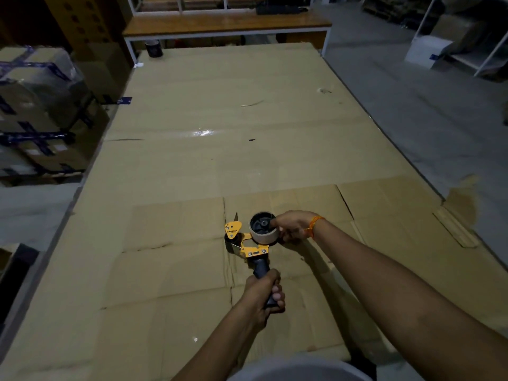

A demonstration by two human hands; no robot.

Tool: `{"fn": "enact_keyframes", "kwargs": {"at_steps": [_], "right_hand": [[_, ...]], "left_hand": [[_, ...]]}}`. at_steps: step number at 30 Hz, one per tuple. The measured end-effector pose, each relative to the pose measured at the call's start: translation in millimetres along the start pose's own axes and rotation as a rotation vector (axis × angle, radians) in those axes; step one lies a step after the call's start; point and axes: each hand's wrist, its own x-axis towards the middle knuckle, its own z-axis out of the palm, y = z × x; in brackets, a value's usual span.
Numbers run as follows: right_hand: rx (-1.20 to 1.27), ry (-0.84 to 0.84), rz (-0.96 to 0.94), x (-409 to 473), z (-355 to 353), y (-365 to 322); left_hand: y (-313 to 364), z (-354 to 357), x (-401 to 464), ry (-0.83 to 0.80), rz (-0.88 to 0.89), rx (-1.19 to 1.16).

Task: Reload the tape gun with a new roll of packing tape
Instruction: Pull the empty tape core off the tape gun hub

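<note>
A yellow tape gun [247, 244] with a dark handle is held above the cardboard-covered table [192, 160]. My left hand [265, 294] is wrapped around the handle at the bottom. A thin, pale cardboard roll core [265, 234] sits on the gun's black hub. My right hand [291, 225] grips that roll from the right side, with fingers over its rim. A dark roll of tape [154, 48] stands at the table's far left corner, well beyond both hands.
Flattened cardboard sheets cover the table, with overlapping flaps near me. Wrapped cartons [35, 105] are stacked on the left. A wooden bench [225, 24] stands beyond the far edge. White shelving [467, 45] stands on the grey floor to the right.
</note>
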Motion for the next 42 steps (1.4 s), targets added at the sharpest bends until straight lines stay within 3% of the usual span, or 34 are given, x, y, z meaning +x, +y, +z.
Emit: {"fn": "enact_keyframes", "kwargs": {"at_steps": [11, 16, 27, 34, 42], "right_hand": [[-0.537, 0.025, -0.226, 8.0, -41.3, -29.7], [-0.704, -0.107, -0.382, 11.9, -36.7, -63.9], [-1.107, -0.294, -0.359, 36.4, -36.7, -99.7], [-0.972, -0.417, -0.277, 48.4, -43.4, -102.2], [-0.79, -0.49, -0.312, 51.8, -47.0, -91.6]], "left_hand": [[-0.5, -2.0, -4.7, -0.024, 0.008, 0.004], [0.0, -3.5, -4.1, -0.039, 0.001, 0.003], [-0.1, -5.3, 2.3, -0.028, -0.014, 0.006], [-2.0, -6.0, 3.1, -0.024, -0.025, 0.001], [-0.4, -7.5, 0.3, -0.032, -0.023, 0.003]]}}
